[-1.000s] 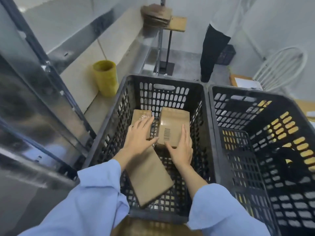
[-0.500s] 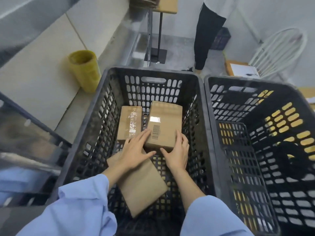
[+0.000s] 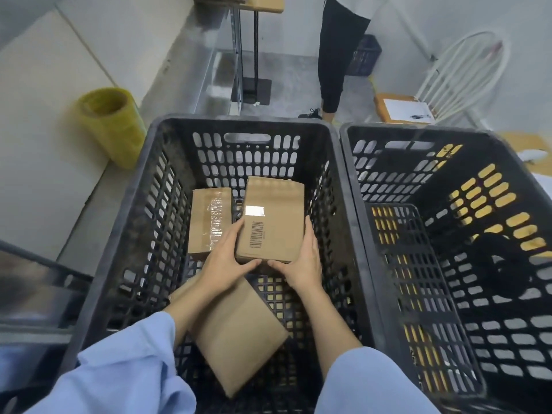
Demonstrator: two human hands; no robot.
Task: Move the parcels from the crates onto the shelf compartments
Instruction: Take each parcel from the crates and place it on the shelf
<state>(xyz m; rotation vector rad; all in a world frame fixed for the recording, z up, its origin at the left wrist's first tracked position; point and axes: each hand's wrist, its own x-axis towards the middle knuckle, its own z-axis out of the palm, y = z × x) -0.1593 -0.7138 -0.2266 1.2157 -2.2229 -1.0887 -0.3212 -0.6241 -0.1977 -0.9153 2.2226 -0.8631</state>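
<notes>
Three brown cardboard parcels are in the left crate point(image 3: 155, 180), a black plastic one with slotted walls. Both hands hold the barcode parcel point(image 3: 277, 201), which is near the far wall of this crate. The left hand point(image 3: 222, 264) grips its near left corner, fingers curled along the side and thumb at the near edge. The right hand point(image 3: 304, 264) grips the near right corner in the same way.

The top face of this parcel carries a black barcode point(image 3: 257, 234) and, above it, a small white sticker point(image 3: 254, 210) — no digits or words can be read on either.

The taped parcel point(image 3: 209, 222) lies just to its left, with clear shiny tape along the top. The flat parcel point(image 3: 239, 330) lies turned at an angle on the crate floor, under the left wrist.

The right crate point(image 3: 448, 162) stands just beside the left one — no parcel shows in it.
</notes>
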